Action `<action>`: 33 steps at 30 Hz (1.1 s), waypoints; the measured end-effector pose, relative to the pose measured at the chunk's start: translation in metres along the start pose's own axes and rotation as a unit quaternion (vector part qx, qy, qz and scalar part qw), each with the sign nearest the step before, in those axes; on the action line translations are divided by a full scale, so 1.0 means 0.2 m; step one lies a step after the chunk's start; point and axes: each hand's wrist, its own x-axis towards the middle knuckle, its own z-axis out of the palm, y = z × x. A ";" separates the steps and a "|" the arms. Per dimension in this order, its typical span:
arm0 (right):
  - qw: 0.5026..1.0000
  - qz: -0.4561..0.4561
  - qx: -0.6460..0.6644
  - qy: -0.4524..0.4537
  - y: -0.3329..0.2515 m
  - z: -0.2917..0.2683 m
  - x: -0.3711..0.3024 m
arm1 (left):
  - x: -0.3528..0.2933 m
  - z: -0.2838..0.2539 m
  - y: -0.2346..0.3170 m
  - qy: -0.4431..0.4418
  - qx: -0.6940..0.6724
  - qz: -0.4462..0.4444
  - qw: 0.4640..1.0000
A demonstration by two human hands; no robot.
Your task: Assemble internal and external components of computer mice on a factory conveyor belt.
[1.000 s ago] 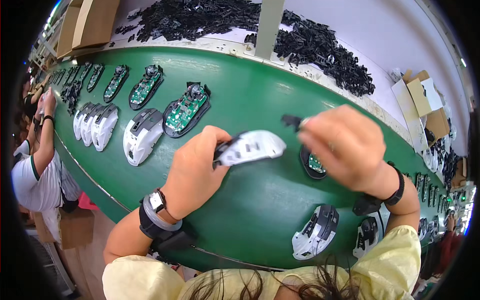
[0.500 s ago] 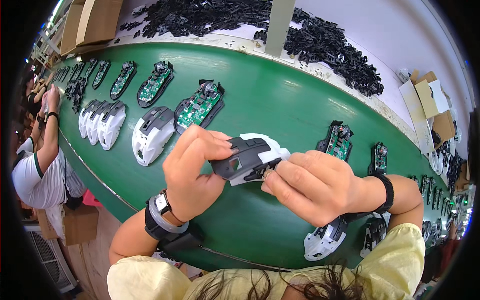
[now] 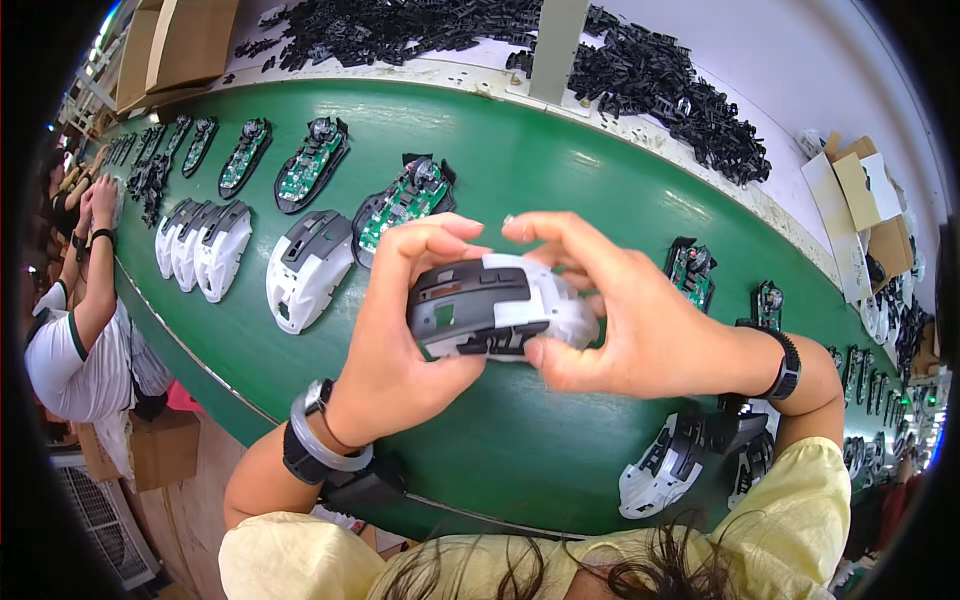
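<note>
A black-and-white mouse shell is held above the belt, its top turned toward me. Around its left end my left hand is closed, thumb along the near side and fingers over the far side. My right hand grips the white right end; its thumb presses the near edge, the index finger arches above, and the other fingers are partly hidden behind the shell. Just beyond my left hand lies a black mouse base with a green circuit board. Another mouse base lies past my right wrist.
Left on the green belt lie a mouse shell, several nested shells and a row of bases. Another shell lies near my right forearm. Small black parts pile on the far ledge. A co-worker sits left.
My right fingers have opened out from a pinch at the shell's near edge to a grip round its white end. The shell has turned slightly, and several bases on the right have shifted rightward.
</note>
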 end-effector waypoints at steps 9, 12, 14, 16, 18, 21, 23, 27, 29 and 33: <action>0.984 -0.077 -0.144 0.071 0.03 0.04 0.02 | 0.02 -0.01 0.03 0.010 -0.072 -0.084 0.994; 0.975 -0.091 -0.179 0.096 0.03 0.08 0.04 | 0.00 0.02 0.07 0.053 -0.079 -0.103 0.990; 0.969 -0.122 -0.189 0.107 0.06 0.10 0.04 | -0.01 0.04 0.07 0.084 -0.067 -0.099 0.989; 0.972 -0.106 -0.182 0.100 0.07 0.13 0.03 | -0.02 0.06 0.06 0.079 -0.051 -0.091 0.991; 0.969 -0.100 -0.196 0.114 0.06 0.13 -0.03 | -0.03 0.08 0.06 0.070 -0.073 -0.097 0.990; 0.962 -0.101 -0.215 0.131 0.02 0.13 -0.16 | 0.00 0.03 0.07 -0.078 -0.130 -0.138 0.979; 0.980 0.016 -0.200 0.000 -0.07 0.11 -0.28 | 0.00 0.00 0.07 -0.216 -0.194 -0.168 0.942; 0.964 0.040 -0.246 -0.090 -0.07 0.07 -0.43 | 0.04 0.07 0.10 -0.325 0.097 -0.043 0.940; 0.956 0.012 -0.289 -0.049 -0.04 0.00 -0.44 | 0.02 0.11 0.12 -0.255 0.220 -0.010 0.942; 0.823 0.044 -0.467 0.320 0.16 -0.50 -0.23 | 0.02 0.11 0.17 -0.146 0.201 -0.018 0.968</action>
